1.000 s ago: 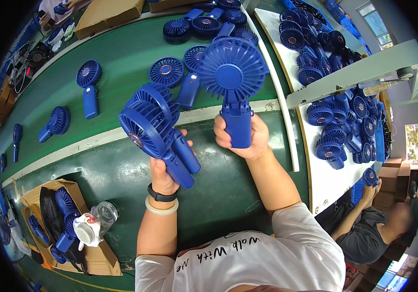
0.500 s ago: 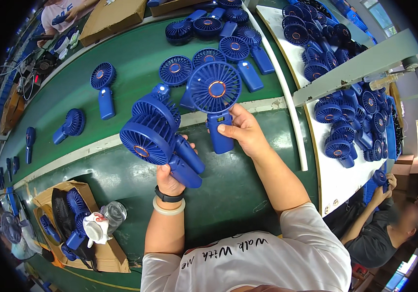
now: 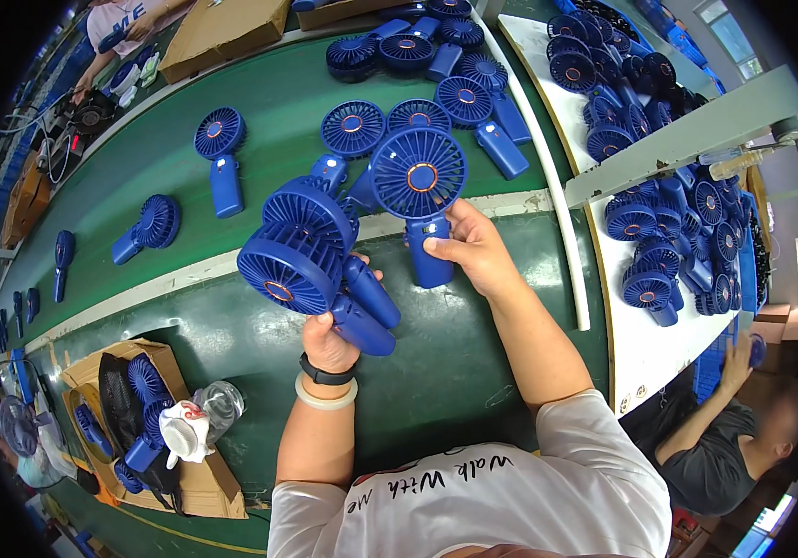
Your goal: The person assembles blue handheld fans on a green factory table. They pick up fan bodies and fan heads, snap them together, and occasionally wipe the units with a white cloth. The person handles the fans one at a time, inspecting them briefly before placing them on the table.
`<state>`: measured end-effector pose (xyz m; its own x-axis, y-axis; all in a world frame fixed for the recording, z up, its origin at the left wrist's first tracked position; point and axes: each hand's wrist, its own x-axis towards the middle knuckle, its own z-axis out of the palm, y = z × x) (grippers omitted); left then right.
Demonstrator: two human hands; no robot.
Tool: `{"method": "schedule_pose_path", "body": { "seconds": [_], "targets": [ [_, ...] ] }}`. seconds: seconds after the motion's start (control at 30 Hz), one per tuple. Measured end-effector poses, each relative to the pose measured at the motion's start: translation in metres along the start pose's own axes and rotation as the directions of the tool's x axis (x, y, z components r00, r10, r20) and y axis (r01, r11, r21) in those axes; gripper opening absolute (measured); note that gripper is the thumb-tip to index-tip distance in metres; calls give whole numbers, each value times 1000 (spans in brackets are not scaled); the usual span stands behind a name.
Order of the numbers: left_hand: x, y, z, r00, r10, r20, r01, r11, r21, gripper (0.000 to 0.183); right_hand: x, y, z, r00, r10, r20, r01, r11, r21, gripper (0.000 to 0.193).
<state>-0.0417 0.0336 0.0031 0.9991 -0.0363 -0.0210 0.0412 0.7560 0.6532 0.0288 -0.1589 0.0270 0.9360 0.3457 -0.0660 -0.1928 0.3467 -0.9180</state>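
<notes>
My left hand [image 3: 330,344] is closed around the handles of two blue handheld fans, a front fan [image 3: 365,328] and a rear fan [image 3: 311,209] pressed close together, their heads tilted up to the left. Most of its fingers are hidden behind the handles. A third blue handheld fan [image 3: 433,260] is upright in my right hand [image 3: 475,249], thumb on the front of the handle just below a small display. Its round head partly overlaps other fans behind it. Beyond my hands, several like fans lie on the green conveyor belt [image 3: 278,139], among them a single fan [image 3: 225,181].
A white table [image 3: 636,358] at right bears piles of blue fans, below a grey metal beam [image 3: 687,130]. An open cardboard box [image 3: 218,488] at lower left holds fans, a bag and a white cup [image 3: 185,432]. Co-workers sit at far left and lower right.
Fans on the belt have shifted right. My hands and their fans moved slightly right. The lit digits on the right-hand fan's display no longer show clearly. The lower-right co-worker's hand has risen.
</notes>
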Motion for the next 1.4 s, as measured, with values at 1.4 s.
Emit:
{"method": "schedule_pose_path", "body": {
  "seconds": [1.4],
  "targets": [
    [-84, -5, 72, 982, 4, 189, -164, 516, 841, 74, -112, -21, 24, 832, -339, 439, -229, 512, 828, 88]
  ]
}}
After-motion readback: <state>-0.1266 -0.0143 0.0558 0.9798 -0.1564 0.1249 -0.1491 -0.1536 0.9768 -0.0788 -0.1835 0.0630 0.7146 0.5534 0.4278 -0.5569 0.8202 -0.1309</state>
